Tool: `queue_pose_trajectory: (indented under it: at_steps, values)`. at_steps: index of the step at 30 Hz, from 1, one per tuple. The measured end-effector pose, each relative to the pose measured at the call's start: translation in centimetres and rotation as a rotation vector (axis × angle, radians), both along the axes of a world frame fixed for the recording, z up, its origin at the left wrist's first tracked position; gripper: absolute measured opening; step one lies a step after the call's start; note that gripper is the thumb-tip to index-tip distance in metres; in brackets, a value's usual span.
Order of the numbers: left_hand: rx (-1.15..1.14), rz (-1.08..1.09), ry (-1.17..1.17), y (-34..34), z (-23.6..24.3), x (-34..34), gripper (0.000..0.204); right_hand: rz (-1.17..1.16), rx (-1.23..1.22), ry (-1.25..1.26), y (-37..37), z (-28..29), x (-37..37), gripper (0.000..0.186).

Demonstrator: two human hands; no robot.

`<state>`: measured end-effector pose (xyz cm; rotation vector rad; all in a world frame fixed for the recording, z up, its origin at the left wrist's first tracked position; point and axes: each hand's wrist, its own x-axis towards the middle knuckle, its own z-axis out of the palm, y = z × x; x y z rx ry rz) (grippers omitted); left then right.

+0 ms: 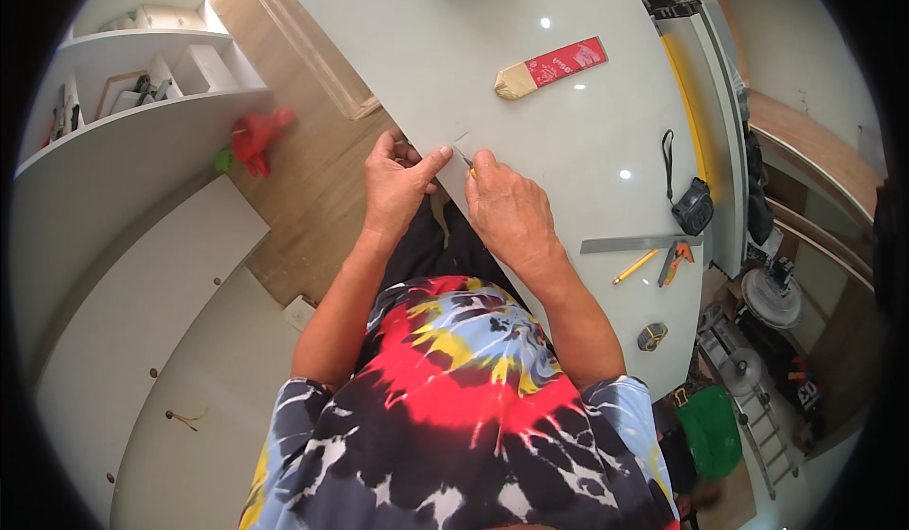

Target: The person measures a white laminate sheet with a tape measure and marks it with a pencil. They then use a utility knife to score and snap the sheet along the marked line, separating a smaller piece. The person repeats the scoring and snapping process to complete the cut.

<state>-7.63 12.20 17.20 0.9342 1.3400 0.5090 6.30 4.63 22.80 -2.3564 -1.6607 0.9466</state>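
At the near left edge of the pale, glossy tabletop (540, 151), my two hands work close together. My right hand (509, 203) pinches a slim tool (466, 161) with a narrow dark metal tip and a bit of yellow showing; the palm hides most of it. Its tip points away to the left, toward my left thumb. My left hand (396, 181) is closed by the table edge, fingers curled and thumb stretched toward the tip. What it grips, if anything, I cannot make out. A thin, short sliver or mark (461, 137) shows on the table just beyond the tool tip.
On the table lie a red-and-tan flat packet (559, 66), a black strapped case (693, 206), a steel ruler (615, 245), a yellow pencil (635, 267), an orange-and-grey tool (675, 263) and a tape measure (651, 337). Shelves (142, 33) stand left; a ladder (767, 435) lies right.
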Motion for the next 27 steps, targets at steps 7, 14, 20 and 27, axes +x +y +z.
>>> queue_pose_trajectory:
  at_steps: [7,14,20,27]
  values:
    - [-0.016,-0.012,-0.009,0.19,-0.17,-0.01,0.050,-0.005,-0.026,0.002,0.32,0.11,-0.09,0.020]
    - [-0.046,-0.032,-0.011,0.42,-0.05,-0.13,0.050,-0.031,-0.013,0.025,0.46,0.05,-0.23,0.020]
    - [-0.050,-0.030,-0.025,0.50,-0.09,-0.13,0.050,-0.034,-0.010,0.019,0.39,-0.08,-0.25,0.019]
    - [-0.039,-0.026,-0.022,0.54,-0.24,-0.10,0.049,-0.032,-0.026,0.027,0.56,0.01,-0.09,0.020]
